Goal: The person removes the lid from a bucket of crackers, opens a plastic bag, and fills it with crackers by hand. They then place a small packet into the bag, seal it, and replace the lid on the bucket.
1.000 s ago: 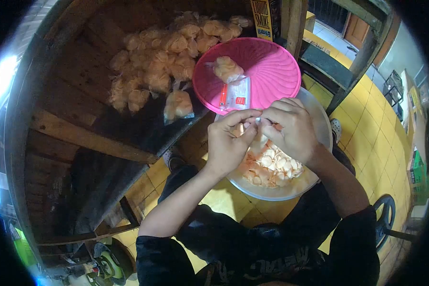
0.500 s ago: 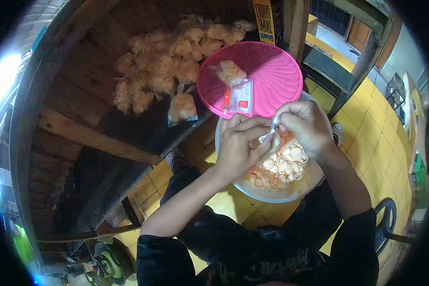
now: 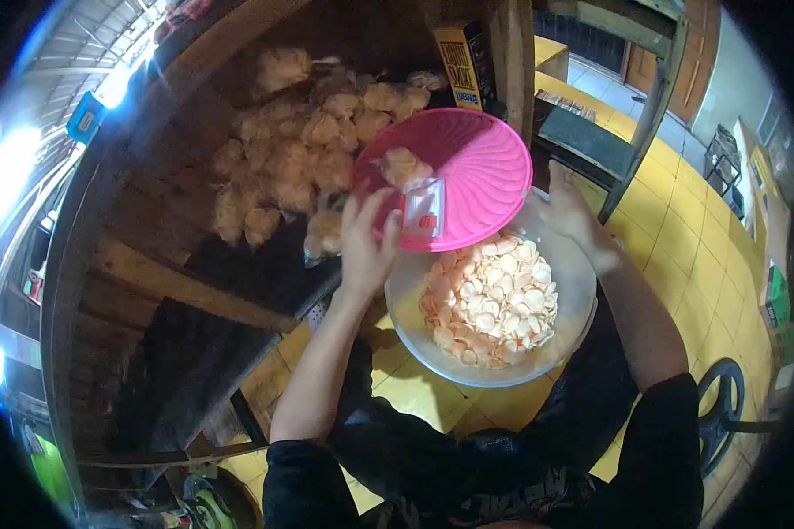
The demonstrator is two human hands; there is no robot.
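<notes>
My left hand [image 3: 368, 242] is open, its fingers spread over the left edge of a pink ribbed lid [image 3: 494, 167]. Close to its fingertips, a stack of clear plastic bags [image 3: 425, 210] with red print lies on the lid, beside a filled bag [image 3: 403, 167]. My right hand [image 3: 575, 220] hovers at the right rim of a translucent tub [image 3: 582, 291], fingers stretched out and nothing in them. Pale round chips [image 3: 503, 295] are heaped inside the tub, and the lid overlaps its far side.
Several filled bags [image 3: 295, 159] are piled on the dark wooden bench [image 3: 185, 278] at left. A "Liquid Smoke" box [image 3: 464, 66] stands behind the lid. Yellow floor tiles [image 3: 679, 256] extend to the right, with a black wheel-like object [image 3: 722, 406] there.
Both hands have let go of the small bag they were twisting and moved apart, left toward the plastic bags, right to the tub's rim. Another bag shows at the pile's upper left.
</notes>
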